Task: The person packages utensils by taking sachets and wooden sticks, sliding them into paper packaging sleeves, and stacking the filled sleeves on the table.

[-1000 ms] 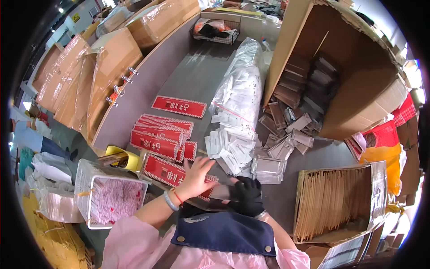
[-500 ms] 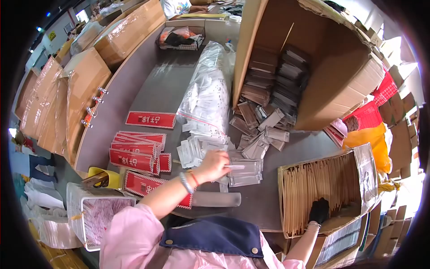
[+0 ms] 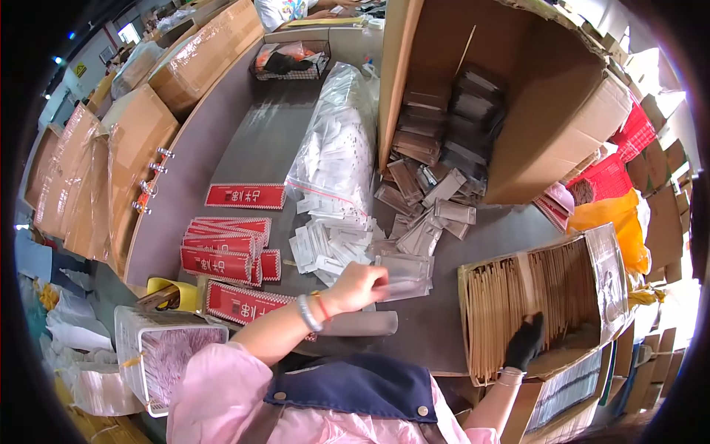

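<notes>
While the right hand (image 3: 526, 342), in a black glove, reaches into an open brown cardboard carton (image 3: 610, 274), its fingertips appear closed on the near end of one slim, flat tan piece (image 3: 528, 277), blurred and set apart from the row. Similar tan pieces (image 3: 488, 314) stand on edge, packed side by side; the carton walls presumably keep them upright and easy to pick singly. Their material cannot be confirmed.

The bare left hand (image 3: 360, 287) hovers with curled fingers just beside a pile of clear, flat rectangular packets (image 3: 409, 274); whether it grips anything cannot be told.

Containers noted: a tall cardboard box (image 3: 558, 133) has its opening toward the person, apparently for reach, with stacks of flat dark and brownish packets inside and loose ones before its mouth. A long clear plastic bag (image 3: 336, 140) lies with small white packets inside and more heaped at its near end. A white plastic basket (image 3: 142, 370) holds thin pinkish-purple material. A black wire basket (image 3: 307, 72) contains orange and black items. Red printed cards (image 3: 216, 263) lie overlapped at left, seemingly to expose their edges.
</notes>
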`<state>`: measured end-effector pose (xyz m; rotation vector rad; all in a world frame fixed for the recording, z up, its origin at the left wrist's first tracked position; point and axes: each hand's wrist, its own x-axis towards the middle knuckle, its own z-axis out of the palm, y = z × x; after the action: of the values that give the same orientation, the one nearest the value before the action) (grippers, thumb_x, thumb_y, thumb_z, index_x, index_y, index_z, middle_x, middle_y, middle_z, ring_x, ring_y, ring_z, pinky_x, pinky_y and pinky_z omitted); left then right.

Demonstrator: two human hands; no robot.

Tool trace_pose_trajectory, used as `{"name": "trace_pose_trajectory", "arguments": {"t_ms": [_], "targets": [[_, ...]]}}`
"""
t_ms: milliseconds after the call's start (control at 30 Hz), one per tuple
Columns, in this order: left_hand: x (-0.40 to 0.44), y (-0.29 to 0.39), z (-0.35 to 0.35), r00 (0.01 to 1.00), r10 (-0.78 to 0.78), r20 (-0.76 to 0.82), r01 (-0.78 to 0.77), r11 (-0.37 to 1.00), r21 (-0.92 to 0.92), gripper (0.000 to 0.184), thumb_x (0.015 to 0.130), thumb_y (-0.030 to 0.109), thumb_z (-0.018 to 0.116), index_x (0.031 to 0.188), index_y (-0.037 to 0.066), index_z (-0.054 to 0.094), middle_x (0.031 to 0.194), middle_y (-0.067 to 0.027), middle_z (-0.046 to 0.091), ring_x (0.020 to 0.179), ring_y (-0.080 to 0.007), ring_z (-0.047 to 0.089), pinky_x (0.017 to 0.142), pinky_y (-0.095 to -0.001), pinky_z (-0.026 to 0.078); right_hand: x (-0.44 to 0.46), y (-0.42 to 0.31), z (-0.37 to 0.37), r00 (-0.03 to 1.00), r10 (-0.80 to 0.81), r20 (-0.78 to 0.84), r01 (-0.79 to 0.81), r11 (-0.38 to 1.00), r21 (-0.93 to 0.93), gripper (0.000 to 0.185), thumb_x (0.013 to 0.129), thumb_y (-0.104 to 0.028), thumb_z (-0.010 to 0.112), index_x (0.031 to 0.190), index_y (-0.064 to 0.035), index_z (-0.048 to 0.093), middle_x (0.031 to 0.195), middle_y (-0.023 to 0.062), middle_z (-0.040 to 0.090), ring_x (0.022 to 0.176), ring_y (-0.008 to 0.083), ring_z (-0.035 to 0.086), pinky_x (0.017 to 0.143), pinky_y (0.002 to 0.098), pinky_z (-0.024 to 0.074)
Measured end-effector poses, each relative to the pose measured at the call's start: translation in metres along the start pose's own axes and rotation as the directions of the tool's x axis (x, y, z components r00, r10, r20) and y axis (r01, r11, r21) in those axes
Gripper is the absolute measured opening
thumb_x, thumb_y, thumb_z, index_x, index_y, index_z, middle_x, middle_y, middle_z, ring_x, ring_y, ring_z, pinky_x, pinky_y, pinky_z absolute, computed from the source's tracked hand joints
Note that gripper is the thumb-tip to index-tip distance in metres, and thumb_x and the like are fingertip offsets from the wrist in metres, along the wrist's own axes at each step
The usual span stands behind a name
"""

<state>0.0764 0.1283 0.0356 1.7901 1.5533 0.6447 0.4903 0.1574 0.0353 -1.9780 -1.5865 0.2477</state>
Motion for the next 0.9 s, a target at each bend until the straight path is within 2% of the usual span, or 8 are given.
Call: {"name": "trace_pose_trajectory", "arguments": {"t_ms": [67,200,367,467,600,767,867,900], "targets": [[-0.026,-0.002,-0.010,0.966,-0.146,0.212,0.199,0.946,-0.256,0.024,0.069,0.021,0.080,0.087,0.013,0.067,0.075,-0.0012,0.060,0.085,-0.0229,0.058,0.081,-0.0402,0.040,-0.023,-0.013,0.031,0.981,-0.094,0.168,0.034,0.944,0.327,0.012,0.096,-0.006,0.051,0.103,0.0021,0.056,0.092,0.0094,0.055,0.085,0.0177,0.051,0.080,0.0315,0.0451],[-0.090,-0.014,-0.010,0.993,0.017,0.114,-0.057,0.934,0.353,0.038,0.064,0.028,0.084,0.095,0.012,0.069,0.099,-0.0028,0.063,0.101,-0.0256,0.057,0.091,-0.0423,0.040,-0.070,-0.115,0.058,0.648,-0.624,0.437,0.510,0.781,0.360,0.020,0.088,-0.009,0.065,0.107,-0.0127,0.071,0.081,0.0147,0.059,0.078,0.0345,0.060,0.069,0.0406,0.0487],[-0.139,-0.019,-0.026,0.992,0.032,-0.122,0.017,0.926,0.378,0.067,0.059,0.030,0.087,0.117,0.007,0.065,0.114,-0.0064,0.059,0.110,-0.0291,0.051,0.095,-0.0453,0.039,-0.086,-0.130,0.086,0.335,-0.583,0.740,0.689,0.687,0.230,0.026,0.086,-0.018,0.064,0.112,-0.0138,0.069,0.089,0.0134,0.065,0.082,0.0304,0.062,0.074,0.0450,0.0496],[-0.134,-0.018,-0.013,0.993,0.068,-0.097,-0.027,0.928,0.371,0.073,0.056,0.029,0.088,0.119,0.004,0.062,0.118,-0.0080,0.057,0.113,-0.0304,0.049,0.098,-0.0466,0.038,-0.107,-0.132,0.130,0.349,-0.849,0.398,0.581,0.529,0.619,0.029,0.083,-0.015,0.068,0.112,-0.0124,0.069,0.090,0.0159,0.064,0.082,0.0333,0.061,0.071,0.0444,0.0491],[-0.131,-0.004,-0.022,0.982,0.091,-0.166,-0.001,0.879,0.477,0.073,0.058,0.025,0.086,0.122,0.003,0.059,0.118,-0.0092,0.057,0.110,-0.0293,0.051,0.095,-0.0433,0.042,-0.082,-0.111,0.124,0.464,-0.687,0.560,0.636,0.698,0.329,0.030,0.079,-0.012,0.069,0.108,-0.0052,0.069,0.085,0.0168,0.065,0.083,0.0352,0.062,0.074,0.0406,0.0504],[-0.116,-0.021,0.010,0.979,0.138,-0.153,-0.060,0.901,0.430,0.069,0.058,0.024,0.086,0.118,0.001,0.062,0.115,-0.0087,0.058,0.106,-0.0304,0.052,0.091,-0.0431,0.044,-0.142,-0.146,0.161,0.569,-0.570,0.593,-0.102,0.667,0.738,0.028,0.081,-0.009,0.070,0.108,-0.0010,0.063,0.091,0.0169,0.062,0.086,0.0305,0.064,0.078,0.0390,0.0520],[-0.110,-0.027,0.009,0.971,0.174,-0.161,-0.098,0.913,0.397,0.065,0.062,0.023,0.083,0.119,-0.001,0.061,0.115,-0.0097,0.059,0.104,-0.0305,0.053,0.091,-0.0426,0.044,-0.141,-0.184,0.132,0.464,-0.731,0.501,0.009,0.569,0.822,0.033,0.080,0.001,0.070,0.108,-0.0009,0.054,0.095,0.0152,0.059,0.089,0.0278,0.062,0.079,0.0366,0.0523],[-0.112,-0.015,-0.003,0.974,0.169,-0.150,-0.090,0.899,0.428,0.062,0.064,0.022,0.080,0.119,-0.001,0.061,0.114,-0.0102,0.059,0.102,-0.0301,0.054,0.090,-0.0418,0.045,-0.137,-0.181,0.133,0.562,-0.502,0.657,-0.415,0.516,0.749,0.031,0.082,0.001,0.069,0.108,-0.0021,0.051,0.094,0.0128,0.058,0.090,0.0238,0.061,0.079,0.0361,0.0522]]}}
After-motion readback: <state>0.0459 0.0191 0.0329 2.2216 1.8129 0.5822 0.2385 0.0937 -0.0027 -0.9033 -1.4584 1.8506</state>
